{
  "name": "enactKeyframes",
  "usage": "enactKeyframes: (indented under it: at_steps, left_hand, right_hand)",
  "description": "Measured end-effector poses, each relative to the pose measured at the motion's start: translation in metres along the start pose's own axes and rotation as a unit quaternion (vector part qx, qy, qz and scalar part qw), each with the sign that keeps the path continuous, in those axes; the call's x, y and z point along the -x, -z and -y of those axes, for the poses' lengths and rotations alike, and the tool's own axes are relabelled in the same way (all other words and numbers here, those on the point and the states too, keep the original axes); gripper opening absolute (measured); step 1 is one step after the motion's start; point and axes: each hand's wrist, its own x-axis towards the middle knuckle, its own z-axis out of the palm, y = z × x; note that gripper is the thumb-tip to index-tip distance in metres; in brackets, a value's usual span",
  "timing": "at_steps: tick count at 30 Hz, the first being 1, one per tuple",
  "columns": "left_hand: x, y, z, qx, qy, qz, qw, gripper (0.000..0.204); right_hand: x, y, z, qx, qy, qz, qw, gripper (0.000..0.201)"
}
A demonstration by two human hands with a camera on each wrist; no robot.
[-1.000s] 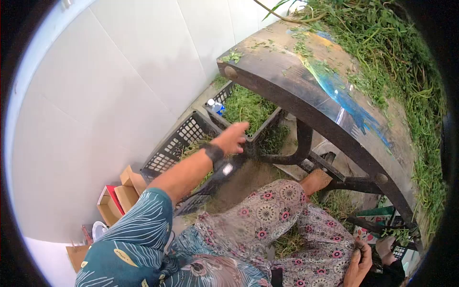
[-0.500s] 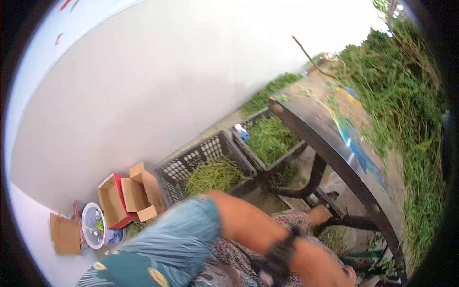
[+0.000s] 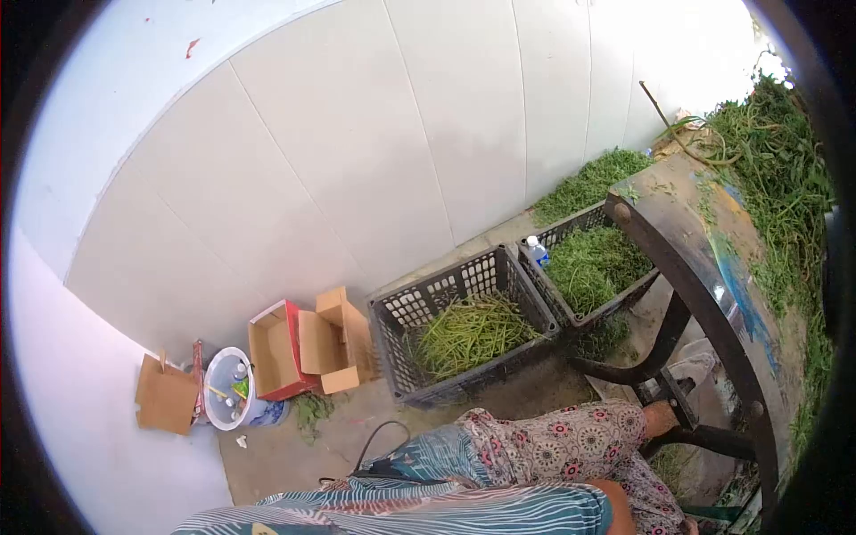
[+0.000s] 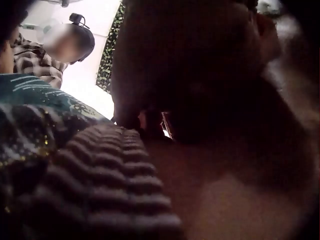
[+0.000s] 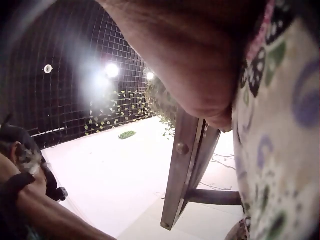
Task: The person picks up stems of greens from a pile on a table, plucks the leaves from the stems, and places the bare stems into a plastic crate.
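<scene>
In the head view my left arm (image 3: pixel 618 510) bends across my lap at the bottom edge, its hand out of sight there. A dark, blurred left hand (image 4: pixel 195 65) fills much of the left wrist view; its finger pose and anything in it cannot be made out. The right hand (image 5: pixel 185 65) rests against the flower-patterned trousers (image 5: pixel 280 150) in the right wrist view, fingertips hidden. Nearest in front of my legs is a black plastic crate (image 3: pixel 464 372) of cut green stems (image 3: pixel 477 334). Another black crate (image 3: pixel 606 314) holds leafy greens (image 3: pixel 593 267) and a bottle (image 3: pixel 537 251).
A table (image 3: pixel 682 259) with dark legs stands at right, heaped with greens (image 3: pixel 762 160). Along the wall (image 3: pixel 374 134) are open cardboard boxes (image 3: pixel 276 348) and a round tub (image 3: pixel 214 392) of small items. Another person (image 4: pixel 50 55) appears in the left wrist view.
My left arm has swung back from over the crates, across my lap and toward the bottom edge. The head view has turned left, bringing the boxes and tub into fuller view.
</scene>
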Motion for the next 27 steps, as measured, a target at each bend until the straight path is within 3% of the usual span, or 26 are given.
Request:
enactKeyframes:
  at_steps: [7, 14, 27]
  left_hand:
    - [0.000, 0.013, 0.007, 0.012, 0.024, -0.040, 0.999, 0.030]
    - [0.002, 0.010, 0.013, 0.008, 0.026, -0.047, 0.999, 0.028]
    - [0.004, -0.035, 0.014, -0.008, -0.018, 0.039, 0.999, 0.024]
  right_hand:
    - [-0.001, 0.004, 0.008, 0.021, 0.046, 0.012, 0.999, 0.040]
    - [0.003, 0.003, 0.018, 0.015, 0.015, 0.003, 1.000, 0.042]
    - [0.008, 0.006, 0.038, 0.000, -0.005, -0.002, 1.000, 0.043]
